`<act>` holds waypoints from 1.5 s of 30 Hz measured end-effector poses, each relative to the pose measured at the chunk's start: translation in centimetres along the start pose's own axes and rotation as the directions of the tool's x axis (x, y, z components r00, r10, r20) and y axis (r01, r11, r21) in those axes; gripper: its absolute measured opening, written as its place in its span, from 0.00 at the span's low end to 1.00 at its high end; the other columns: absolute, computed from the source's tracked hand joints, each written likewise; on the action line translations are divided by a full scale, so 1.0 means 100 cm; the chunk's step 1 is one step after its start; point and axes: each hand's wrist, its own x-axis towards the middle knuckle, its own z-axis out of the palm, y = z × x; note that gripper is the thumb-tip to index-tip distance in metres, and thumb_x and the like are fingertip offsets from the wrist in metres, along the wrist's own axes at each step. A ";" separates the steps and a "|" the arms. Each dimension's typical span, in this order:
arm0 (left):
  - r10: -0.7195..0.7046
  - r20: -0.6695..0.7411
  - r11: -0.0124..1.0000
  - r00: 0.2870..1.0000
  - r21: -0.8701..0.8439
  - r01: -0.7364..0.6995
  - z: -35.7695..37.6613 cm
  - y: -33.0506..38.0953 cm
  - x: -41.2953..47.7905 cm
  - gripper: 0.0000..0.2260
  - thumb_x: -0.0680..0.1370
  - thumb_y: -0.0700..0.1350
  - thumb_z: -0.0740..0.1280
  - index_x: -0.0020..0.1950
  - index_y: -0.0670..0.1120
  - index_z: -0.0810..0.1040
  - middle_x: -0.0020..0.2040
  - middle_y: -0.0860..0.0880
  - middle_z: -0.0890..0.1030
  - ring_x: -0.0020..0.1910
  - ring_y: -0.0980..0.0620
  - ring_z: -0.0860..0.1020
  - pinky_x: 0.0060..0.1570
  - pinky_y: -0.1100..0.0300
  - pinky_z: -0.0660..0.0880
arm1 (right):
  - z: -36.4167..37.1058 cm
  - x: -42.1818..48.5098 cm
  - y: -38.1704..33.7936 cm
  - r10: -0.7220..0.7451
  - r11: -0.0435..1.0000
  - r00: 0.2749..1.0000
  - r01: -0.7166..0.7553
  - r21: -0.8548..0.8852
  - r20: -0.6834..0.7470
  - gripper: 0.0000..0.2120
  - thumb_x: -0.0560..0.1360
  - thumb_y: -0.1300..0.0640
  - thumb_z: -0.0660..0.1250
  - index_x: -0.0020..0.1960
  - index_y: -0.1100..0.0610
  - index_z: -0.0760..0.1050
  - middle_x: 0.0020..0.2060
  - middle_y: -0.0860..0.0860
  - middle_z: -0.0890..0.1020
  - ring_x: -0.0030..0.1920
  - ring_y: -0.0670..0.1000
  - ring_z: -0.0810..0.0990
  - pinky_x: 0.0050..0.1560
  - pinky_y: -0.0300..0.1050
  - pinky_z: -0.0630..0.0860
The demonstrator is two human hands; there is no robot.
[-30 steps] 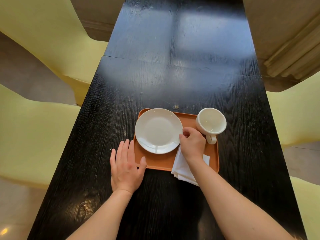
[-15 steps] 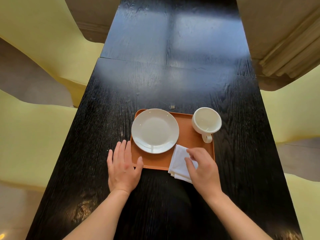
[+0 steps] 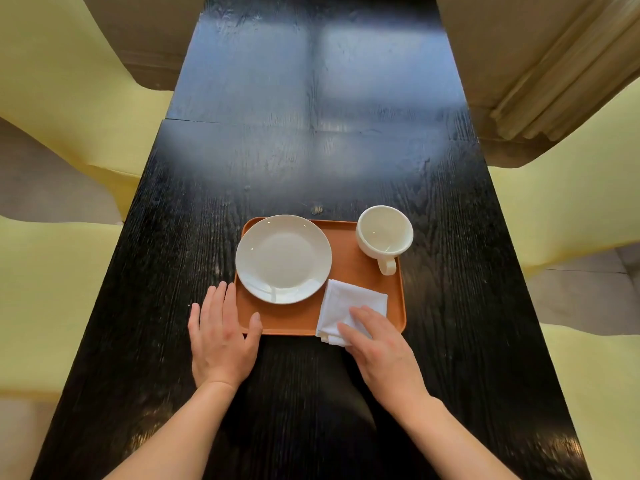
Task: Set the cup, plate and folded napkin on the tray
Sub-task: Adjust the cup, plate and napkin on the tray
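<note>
An orange tray [image 3: 346, 265] lies on the black table. On its left half sits a white plate [image 3: 283, 258]. A white cup [image 3: 383, 235] stands upright in the tray's far right corner, its handle pointing toward me. A folded white napkin [image 3: 346, 301] rests on the tray's near right part, one corner hanging over the front rim. My right hand [image 3: 379, 348] lies on the napkin's near corner with fingers flat on the cloth. My left hand [image 3: 221, 336] rests flat on the table at the tray's near left corner, thumb touching the rim.
The black wooden table [image 3: 311, 150] stretches far ahead. Yellow chairs stand along both sides, at left [image 3: 52, 289] and right [image 3: 571, 202]. A beige wall base [image 3: 554, 64] is at the far right.
My right hand left the cup, came back to the napkin and now presses it; the napkin lies further onto the tray. My left hand stayed put.
</note>
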 end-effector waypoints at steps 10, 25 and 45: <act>0.000 -0.001 1.000 1.000 -0.009 0.000 0.002 -0.002 0.001 0.32 0.77 0.59 0.54 0.76 0.41 0.65 0.76 0.41 0.68 0.77 0.43 0.62 0.76 0.40 0.54 | -0.003 0.021 0.021 0.023 1.000 0.999 -0.023 0.009 0.047 0.19 0.72 0.71 0.74 0.60 0.57 0.84 0.69 0.60 0.79 0.72 0.64 0.74 0.73 0.62 0.70; -0.002 0.000 1.000 1.000 0.001 0.002 0.003 -0.003 0.001 0.31 0.78 0.58 0.54 0.76 0.41 0.65 0.76 0.41 0.68 0.77 0.43 0.62 0.77 0.40 0.54 | 0.001 0.042 0.011 0.088 0.996 0.979 -0.082 -0.040 0.182 0.30 0.82 0.36 0.53 0.81 0.42 0.56 0.83 0.48 0.51 0.83 0.52 0.44 0.81 0.54 0.42; 0.006 0.013 1.000 1.000 0.012 -0.006 0.005 -0.003 0.000 0.32 0.77 0.59 0.54 0.77 0.42 0.63 0.76 0.41 0.68 0.77 0.43 0.61 0.77 0.41 0.52 | 0.018 0.049 0.019 0.056 0.985 0.938 0.004 -0.174 0.342 0.44 0.73 0.21 0.36 0.82 0.42 0.34 0.82 0.47 0.33 0.80 0.55 0.27 0.80 0.61 0.34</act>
